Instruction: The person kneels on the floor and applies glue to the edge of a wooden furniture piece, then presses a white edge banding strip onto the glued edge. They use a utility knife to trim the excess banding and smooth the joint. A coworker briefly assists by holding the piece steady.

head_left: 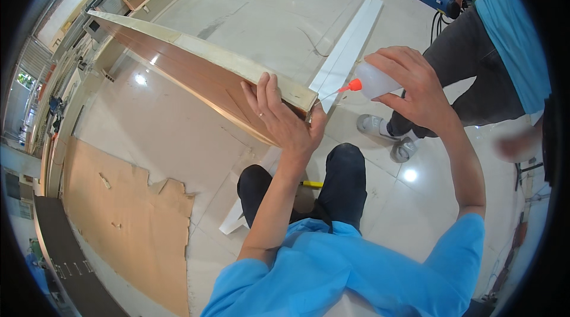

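Observation:
A long brown wooden panel [196, 73] stands on its edge, its pale upper edge [237, 60] running from the far left toward me. My left hand [285, 118] grips its near end, fingers along the brown face and thumb round the end corner. My right hand [415, 82] is closed round a translucent white squeeze bottle [376, 83] with a red cap [355, 84]. The bottle lies tilted sideways. Its thin nozzle points left at the panel's near end; whether the tip touches the wood I cannot tell.
To the right stands another person holding a blue power tool [436, 2] with a black cable. Long white strips [350, 43] lie on the tiled floor beyond the panel. At lower left is a torn cardboard sheet [124, 216]. A yellow object [312, 184] shows between my knees.

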